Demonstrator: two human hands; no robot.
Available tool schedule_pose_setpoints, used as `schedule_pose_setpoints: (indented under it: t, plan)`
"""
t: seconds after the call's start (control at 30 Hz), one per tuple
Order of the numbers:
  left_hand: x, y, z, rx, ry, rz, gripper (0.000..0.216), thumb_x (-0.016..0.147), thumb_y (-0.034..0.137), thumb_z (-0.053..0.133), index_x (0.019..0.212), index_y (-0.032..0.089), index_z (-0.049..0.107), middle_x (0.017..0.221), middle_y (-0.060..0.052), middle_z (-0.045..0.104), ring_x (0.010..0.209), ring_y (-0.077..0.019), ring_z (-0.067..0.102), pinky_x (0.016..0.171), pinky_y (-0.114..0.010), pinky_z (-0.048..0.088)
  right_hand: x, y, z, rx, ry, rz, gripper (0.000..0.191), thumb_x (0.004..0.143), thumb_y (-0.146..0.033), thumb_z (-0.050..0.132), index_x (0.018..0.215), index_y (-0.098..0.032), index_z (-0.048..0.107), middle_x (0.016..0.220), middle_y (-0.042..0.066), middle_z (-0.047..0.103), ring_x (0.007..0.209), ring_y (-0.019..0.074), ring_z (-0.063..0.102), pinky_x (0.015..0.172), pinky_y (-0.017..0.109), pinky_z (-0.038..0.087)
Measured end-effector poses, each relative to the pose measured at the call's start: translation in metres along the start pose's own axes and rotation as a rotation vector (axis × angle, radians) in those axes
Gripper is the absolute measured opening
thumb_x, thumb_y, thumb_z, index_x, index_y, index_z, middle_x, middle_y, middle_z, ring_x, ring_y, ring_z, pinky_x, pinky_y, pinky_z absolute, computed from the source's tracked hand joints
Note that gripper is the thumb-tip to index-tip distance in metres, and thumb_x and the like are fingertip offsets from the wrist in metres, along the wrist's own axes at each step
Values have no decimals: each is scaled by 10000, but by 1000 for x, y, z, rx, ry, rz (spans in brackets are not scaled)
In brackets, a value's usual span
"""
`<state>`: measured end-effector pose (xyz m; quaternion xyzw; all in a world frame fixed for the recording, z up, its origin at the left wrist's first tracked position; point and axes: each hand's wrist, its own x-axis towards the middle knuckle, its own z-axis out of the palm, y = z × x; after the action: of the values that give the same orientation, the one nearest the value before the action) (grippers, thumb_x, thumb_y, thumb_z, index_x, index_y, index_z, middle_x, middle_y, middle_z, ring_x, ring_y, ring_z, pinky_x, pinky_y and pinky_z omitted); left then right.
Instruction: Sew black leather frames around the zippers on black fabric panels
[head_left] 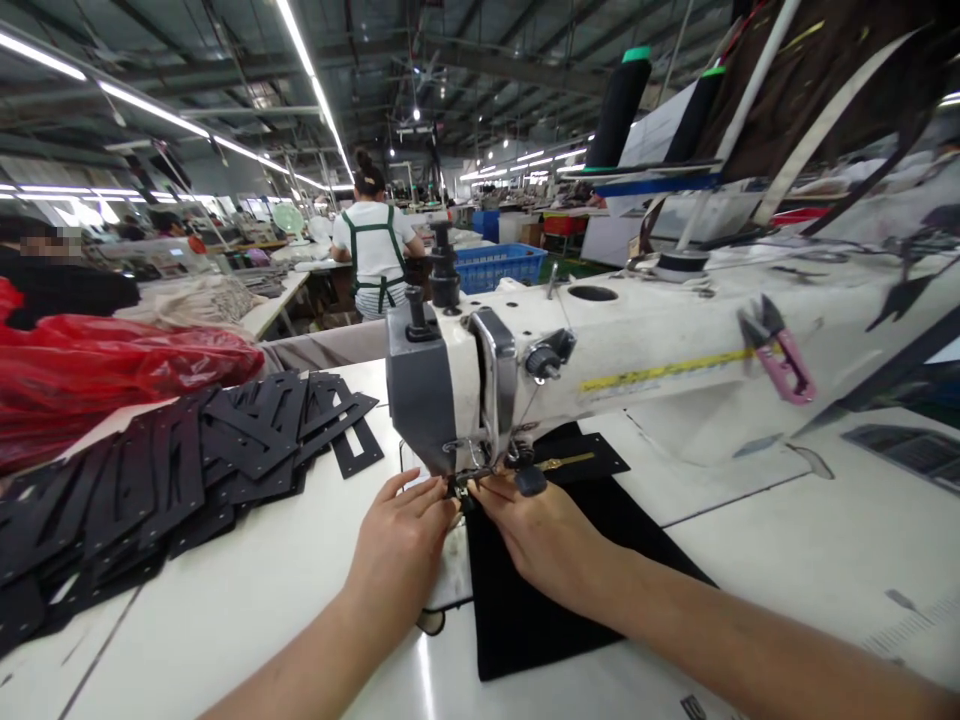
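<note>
A black fabric piece lies under the head of a white sewing machine. On it, to the right of the needle, shows a black strip with small holes and a gold-toothed zipper. My left hand is left of the presser foot, its fingers together and its fingertips at the edge of the work. From the right, my right hand grips the fabric by the needle, fingers bent. The machine head partly hides the fingertips of both hands.
Many black frame-shaped pieces are heaped at left, before a red plastic bag. Pink-handled thread snips rest on the machine arm. Black thread cones stand above. Beyond are a person in an apron and a blue basket.
</note>
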<state>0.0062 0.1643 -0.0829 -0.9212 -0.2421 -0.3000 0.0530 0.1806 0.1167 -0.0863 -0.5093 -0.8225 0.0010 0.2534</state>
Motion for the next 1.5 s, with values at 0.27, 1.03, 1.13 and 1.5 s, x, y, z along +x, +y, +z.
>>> schedule_pose_setpoints:
  t: [0.27,1.03,1.13,1.5]
  plan:
    - [2,-2,2,0,37,-7,235,882,110,393,762,172,585,843,-47,700,800,-187,665,836,-405,491,4,2,2,126,78,-17,312,818,-50,346,961,-134,610,971,92,641,1013,184,555,940,303,408]
    - [-30,13,-18,135,-95,-149,340,835,169,460,1171,197,509,1057,-117,569,939,-239,579,758,-372,524,-34,9,0,-287,-6,248,490,846,-238,432,1273,4,440,1335,215,382,1255,315,334,1016,489,319]
    - [-34,40,-18,94,-96,-138,398,826,277,530,1217,222,483,1075,-119,563,948,-261,573,749,-400,525,-65,-7,-6,-325,-2,197,516,844,-257,437,1278,22,424,1337,229,361,1249,336,331,980,496,366]
    - [-32,100,-27,-192,-267,-278,385,775,221,625,1148,274,548,1164,-58,563,1092,-271,485,979,-550,288,-174,6,-62,-153,76,301,540,821,-382,535,1311,-194,408,1293,115,472,1184,279,435,972,520,357]
